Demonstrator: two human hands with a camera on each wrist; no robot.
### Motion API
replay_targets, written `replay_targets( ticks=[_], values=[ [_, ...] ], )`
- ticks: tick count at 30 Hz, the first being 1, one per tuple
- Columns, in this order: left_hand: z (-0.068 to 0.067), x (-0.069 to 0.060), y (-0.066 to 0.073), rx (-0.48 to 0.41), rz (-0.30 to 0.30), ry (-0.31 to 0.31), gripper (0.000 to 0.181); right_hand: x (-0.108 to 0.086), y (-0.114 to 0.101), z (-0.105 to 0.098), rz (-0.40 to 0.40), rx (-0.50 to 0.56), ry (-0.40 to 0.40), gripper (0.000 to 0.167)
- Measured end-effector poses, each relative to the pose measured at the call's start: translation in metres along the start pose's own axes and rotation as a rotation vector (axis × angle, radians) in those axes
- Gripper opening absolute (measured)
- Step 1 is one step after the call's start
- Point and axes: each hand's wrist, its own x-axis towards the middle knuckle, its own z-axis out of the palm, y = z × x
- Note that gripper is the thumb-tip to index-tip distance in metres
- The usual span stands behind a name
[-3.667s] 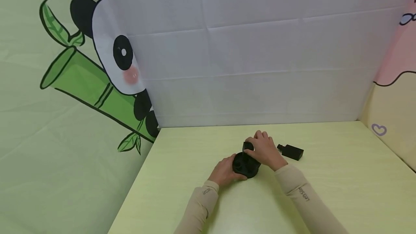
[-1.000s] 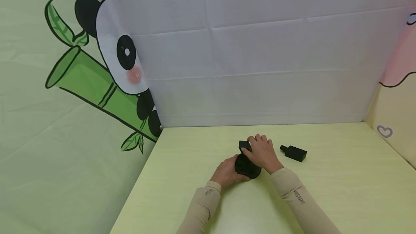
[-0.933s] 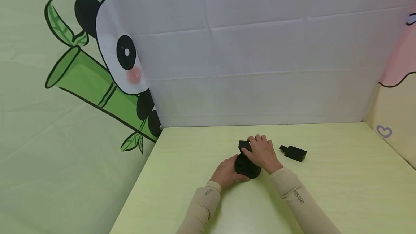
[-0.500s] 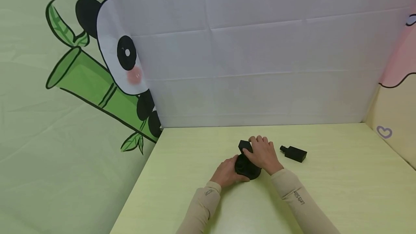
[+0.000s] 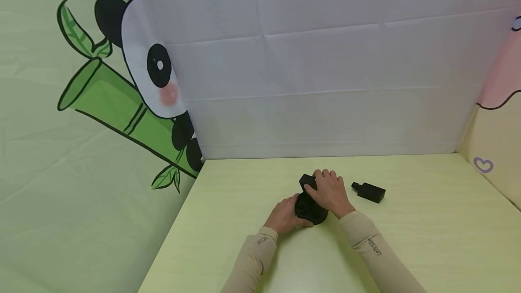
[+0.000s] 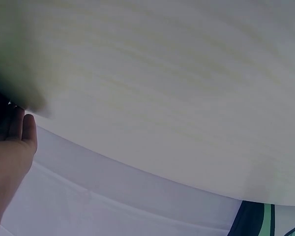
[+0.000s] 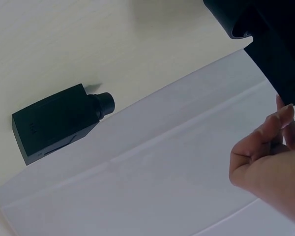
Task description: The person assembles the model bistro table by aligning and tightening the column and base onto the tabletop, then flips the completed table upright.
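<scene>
On the table, a black round base [image 5: 310,214] stands between both hands. My left hand [image 5: 284,217] grips its left side, fingers behind and thumb in front. My right hand [image 5: 331,195] pinches a black box-shaped block [image 5: 307,181] at the base's far side; whether the two are joined is hidden behind the hand. In the right wrist view, fingertips and thumb hold the block's [image 7: 285,81] lower end, with dark parts above it. The left wrist view shows only part of the left hand [image 6: 14,142] at the edge, beside a dark shape.
A second black block with a short round neck [image 5: 369,192] lies on its side to the right of the right hand. The pale yellow table [image 5: 228,193] ends at a white cloth [image 5: 317,80]. A printed green cloth [image 5: 61,202] hangs at the left.
Since the oldest frame, the right hand has turned the black block, and it now shows farther left past the fingers. Over the last second the block has turned slightly. The left hand stays on the base.
</scene>
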Motion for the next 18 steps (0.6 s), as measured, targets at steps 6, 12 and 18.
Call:
replay_targets(
  ticks=[6,12,18],
  values=[
    [-0.0006,0.0006,0.0006,-0.01,-0.008,-0.003,0.087,0.0014,-0.0007,-0.0009,0.031,-0.003,-0.011,0.045],
    [-0.0016,-0.0006,0.0015,-0.01,-0.012,-0.006,0.088,0.0018,-0.0004,0.001,0.031,-0.025,0.011,0.042],
    [-0.002,-0.001,0.0025,-0.008,-0.009,-0.002,0.089,0.0006,0.0001,0.0013,0.038,-0.023,0.028,0.04]
  ],
)
